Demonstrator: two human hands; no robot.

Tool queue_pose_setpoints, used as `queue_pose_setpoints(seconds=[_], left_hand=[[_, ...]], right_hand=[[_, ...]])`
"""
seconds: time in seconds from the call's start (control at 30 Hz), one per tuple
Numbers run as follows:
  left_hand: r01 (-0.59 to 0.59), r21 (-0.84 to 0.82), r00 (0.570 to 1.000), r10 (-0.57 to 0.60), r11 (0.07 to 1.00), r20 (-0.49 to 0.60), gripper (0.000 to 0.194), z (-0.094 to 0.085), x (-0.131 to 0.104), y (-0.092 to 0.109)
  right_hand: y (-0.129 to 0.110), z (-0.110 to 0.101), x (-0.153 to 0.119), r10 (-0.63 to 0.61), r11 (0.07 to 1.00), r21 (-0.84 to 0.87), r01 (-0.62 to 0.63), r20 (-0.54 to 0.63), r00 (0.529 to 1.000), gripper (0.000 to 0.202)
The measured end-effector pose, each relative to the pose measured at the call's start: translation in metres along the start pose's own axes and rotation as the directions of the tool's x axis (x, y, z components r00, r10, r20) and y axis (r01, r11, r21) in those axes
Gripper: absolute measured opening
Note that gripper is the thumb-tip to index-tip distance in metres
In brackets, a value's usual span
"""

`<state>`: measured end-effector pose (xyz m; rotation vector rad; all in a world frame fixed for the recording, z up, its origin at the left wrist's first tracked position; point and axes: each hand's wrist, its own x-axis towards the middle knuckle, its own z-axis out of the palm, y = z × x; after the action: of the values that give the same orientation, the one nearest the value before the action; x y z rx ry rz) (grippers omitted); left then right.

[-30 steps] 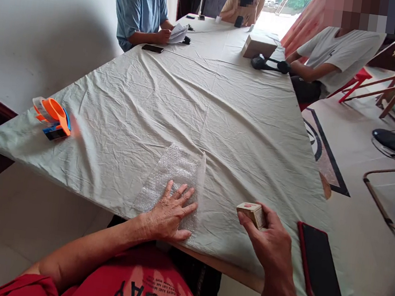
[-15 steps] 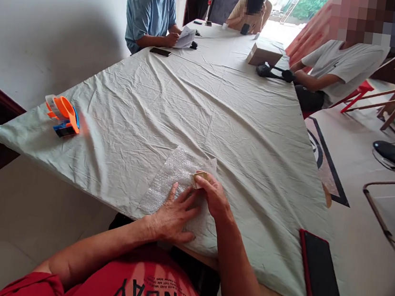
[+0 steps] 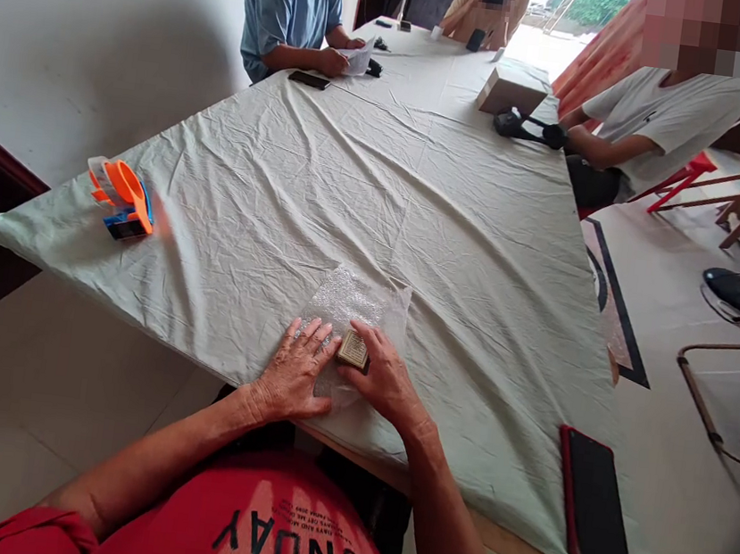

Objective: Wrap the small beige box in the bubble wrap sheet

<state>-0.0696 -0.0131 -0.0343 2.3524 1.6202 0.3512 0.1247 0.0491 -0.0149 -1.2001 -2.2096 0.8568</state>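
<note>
At the near edge of the table (image 3: 462, 189), the person's left hand (image 3: 294, 376) lies flat with fingers spread on a sheet of bubble wrap (image 3: 353, 302), pinning its near part to the pale cloth (image 3: 357, 159). The right hand (image 3: 385, 378) rests beside it, thumb and fingers closed around a small box (image 3: 354, 349) that sits on the wrap between the two hands, touching both. The step in hand looks like setting the box on the wrap for folding; doing it well probably means keeping the left palm pressed down so the slippery sheet does not creep over the cloth, squaring the box to the sheet's edges, and leaving enough free wrap beyond it to fold over. The wrap's near end lies close to the table's near edge, so any pull toward the body could drag sheet and box off; working away from the body seems safer. Toward the middle of the table the cloth is bare and wrinkled, giving ample room to move. A dark phone (image 3: 594, 511) lies at the near right corner, well apart from the right hand, and an orange tape dispenser (image 3: 120, 197) sits at the left corner, also well apart. Other people sit at the far end with their own things.
</note>
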Motion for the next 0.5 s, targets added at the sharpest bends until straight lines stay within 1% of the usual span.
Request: queue_pose_setpoints(seconds=[0.07,0.13,0.27,0.37,0.5], left_hand=[[-0.004,0.001,1.000,0.004,1.000,-0.003,0.095,0.001,0.000,0.002],[-0.010,0.002,1.000,0.010,1.000,-0.023,0.100,0.003,0.000,0.002],[-0.017,0.010,0.998,0.017,1.000,-0.062,0.103,0.006,0.000,0.001],[-0.026,0.012,0.996,0.027,1.000,-0.087,0.103,0.008,-0.001,0.001],[-0.026,0.004,0.993,0.026,1.000,-0.116,0.101,0.007,-0.001,0.002]], right_hand=[[0.001,0.001,-0.006,-0.021,0.997,-0.076,0.019,-0.016,1.000,0.059],[0.003,0.000,-0.009,-0.001,0.993,-0.122,-0.003,-0.040,0.999,0.052],[0.003,-0.001,-0.012,0.049,0.988,-0.139,-0.059,-0.073,0.996,0.040],[-0.001,0.002,-0.013,0.048,0.986,-0.154,-0.063,-0.102,0.994,0.038],[-0.004,0.003,-0.014,0.016,0.982,-0.189,-0.032,-0.084,0.996,0.039]])
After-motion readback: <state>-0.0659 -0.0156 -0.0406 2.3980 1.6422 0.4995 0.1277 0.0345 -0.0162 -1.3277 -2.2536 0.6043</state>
